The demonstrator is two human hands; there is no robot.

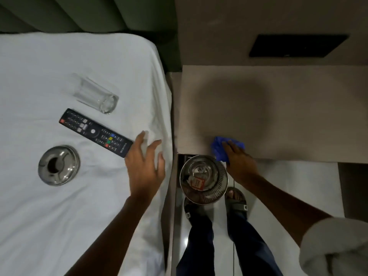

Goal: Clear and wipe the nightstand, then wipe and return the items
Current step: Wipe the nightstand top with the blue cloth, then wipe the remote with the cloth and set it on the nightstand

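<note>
The beige nightstand (278, 108) top is bare. My right hand (240, 162) presses a blue cloth (219, 147) onto its front left edge. On the white bed (39, 226) to the left lie a clear glass (95, 96) on its side, a black remote (95, 132) and a round steel ashtray (59, 165). My left hand (145, 166) hovers over the sheet with fingers spread, just right of the remote's near end, holding nothing.
A steel waste bin (204, 179) with rubbish inside stands on the floor below the nightstand's front edge, between bed and my sandalled feet (236, 200). A black panel (296, 45) is set in the wall behind. A green headboard (79, 14) runs behind the bed.
</note>
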